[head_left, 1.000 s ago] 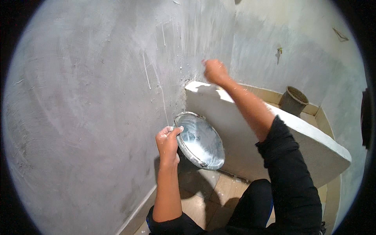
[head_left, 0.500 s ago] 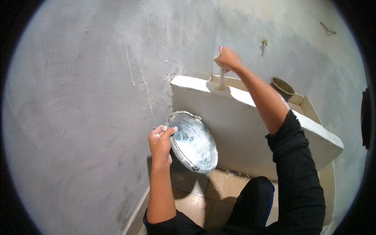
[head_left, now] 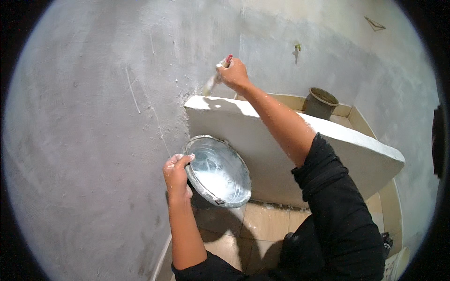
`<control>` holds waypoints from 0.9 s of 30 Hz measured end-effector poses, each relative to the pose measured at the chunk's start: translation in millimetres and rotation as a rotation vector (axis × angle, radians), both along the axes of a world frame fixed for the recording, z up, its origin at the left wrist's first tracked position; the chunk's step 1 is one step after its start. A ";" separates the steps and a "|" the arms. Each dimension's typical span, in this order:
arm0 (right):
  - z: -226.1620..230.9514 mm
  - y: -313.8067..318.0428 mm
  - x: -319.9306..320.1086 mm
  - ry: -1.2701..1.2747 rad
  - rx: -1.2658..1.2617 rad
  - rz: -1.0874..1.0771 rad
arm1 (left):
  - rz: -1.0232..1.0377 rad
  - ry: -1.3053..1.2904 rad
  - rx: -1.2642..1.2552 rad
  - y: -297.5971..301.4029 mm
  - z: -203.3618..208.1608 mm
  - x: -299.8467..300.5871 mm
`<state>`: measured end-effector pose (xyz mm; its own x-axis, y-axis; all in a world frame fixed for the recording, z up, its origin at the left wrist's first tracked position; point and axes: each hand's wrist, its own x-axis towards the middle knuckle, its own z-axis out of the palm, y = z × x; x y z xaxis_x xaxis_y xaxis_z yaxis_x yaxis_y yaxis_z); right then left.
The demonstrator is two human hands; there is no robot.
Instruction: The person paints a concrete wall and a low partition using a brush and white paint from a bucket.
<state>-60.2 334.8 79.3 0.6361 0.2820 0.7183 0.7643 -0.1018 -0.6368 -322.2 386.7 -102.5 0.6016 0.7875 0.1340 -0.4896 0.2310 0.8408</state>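
My left hand (head_left: 176, 177), spotted with white, grips the rim of a metal bucket (head_left: 238, 174) at its left side. The bucket is tilted toward me, and white paint (head_left: 211, 183) lies in its bottom. My right hand (head_left: 234, 75) is closed round the reddish-ended handle of a paintbrush (head_left: 213, 85). The bristle end points down and left, at the far left end of a low partition wall's white top (head_left: 276, 111). It is blurred, so I cannot tell whether it touches the surface.
A grey plastered wall (head_left: 93, 154) rises close on the left. Behind the partition stands a dark pot-like container (head_left: 322, 102) on a tiled ledge. A small tap (head_left: 297, 47) sticks out of the back wall. Tiled floor (head_left: 265, 222) lies below, with a pale basket-like thing (head_left: 396, 264) at lower right.
My right hand has moved left with the paintbrush along the partition's top, to its end by the wall. The view has shifted somewhat; my left hand still holds the bucket.
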 end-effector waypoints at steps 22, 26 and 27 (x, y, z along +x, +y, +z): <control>7.9 15.5 -39.4 0.023 -0.143 0.143 | 0.084 -0.065 0.037 -14.1 11.4 -9.9; -16.6 42.3 -23.5 0.087 0.213 0.256 | 0.069 -0.084 -0.011 -12.3 2.2 0.8; -20.3 33.9 -17.8 0.126 0.183 0.218 | 0.063 -0.090 -0.021 -10.7 1.1 -0.2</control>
